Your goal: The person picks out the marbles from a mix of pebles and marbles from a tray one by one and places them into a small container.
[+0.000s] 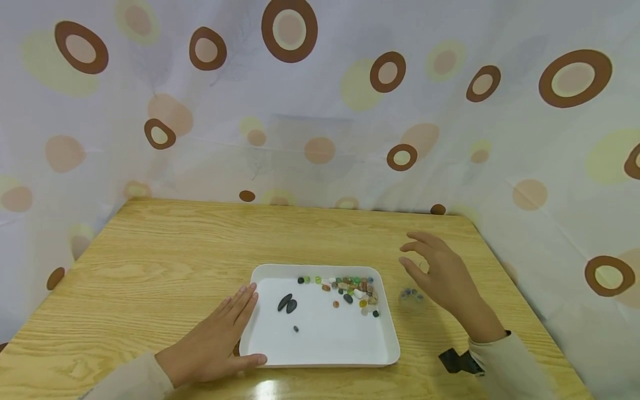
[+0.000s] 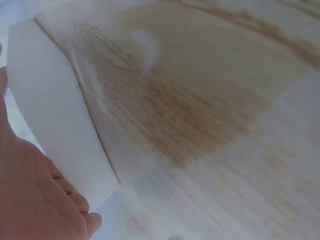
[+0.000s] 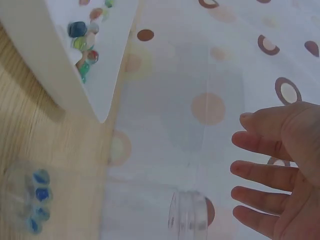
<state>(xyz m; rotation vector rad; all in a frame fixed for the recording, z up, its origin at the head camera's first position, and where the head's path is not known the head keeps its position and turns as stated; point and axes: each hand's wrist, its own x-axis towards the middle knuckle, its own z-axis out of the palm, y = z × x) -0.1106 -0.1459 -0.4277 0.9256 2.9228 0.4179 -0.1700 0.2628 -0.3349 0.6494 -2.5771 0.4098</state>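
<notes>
A white tray [image 1: 325, 350] holds glass marbles and pebbles [image 1: 357, 286], bunched mostly at its far right corner. My left hand [image 1: 220, 336] rests along the tray's left side, its fingers extended and its thumb at the near left corner. In the left wrist view, those fingers touch the tray's outer wall [image 2: 55, 105]. To the right of the tray stands a clear jar [image 3: 187, 215] with several blue marbles [image 3: 42, 194] at its bottom. Over and beside the jar hovers my right hand [image 1: 440, 278], fingers apart and nothing between them.
Two dark oval stones [image 1: 291, 306] and a small dark pebble [image 1: 296, 329] lie in the tray's left half. The wooden table [image 1: 200, 239] meets a patterned cloth [image 1: 320, 178] at the back and right side. A black strap [image 1: 460, 362] hangs at my right sleeve.
</notes>
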